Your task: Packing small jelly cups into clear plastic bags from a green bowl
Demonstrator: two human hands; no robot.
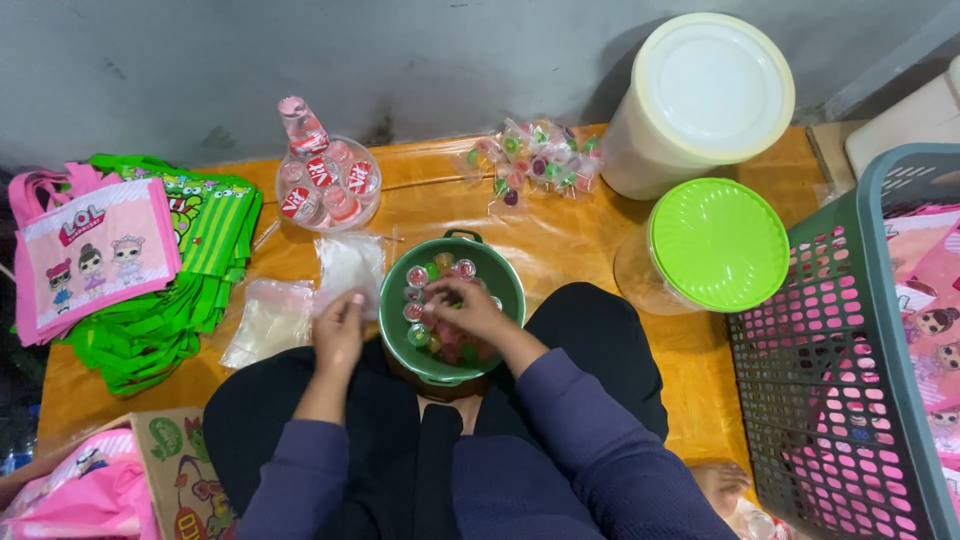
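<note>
A green bowl (505,283) full of small coloured jelly cups rests on my lap. My right hand (468,309) reaches into the bowl, its fingers curled over the cups. My left hand (339,330) sits just left of the bowl and pinches the edge of a small clear plastic bag (350,264). Whether the right hand has closed on a cup is hidden by the fingers. A second flat clear bag (268,318) lies on the floor to the left.
Green tote bags (205,250) and a pink one (95,250) are stacked at left. A clear bowl of small bottles (327,185) stands behind, with wrapped candies (535,160), a white-lidded tub (705,95) and a green-lidded jar (715,243). A mesh basket (850,370) stands at right.
</note>
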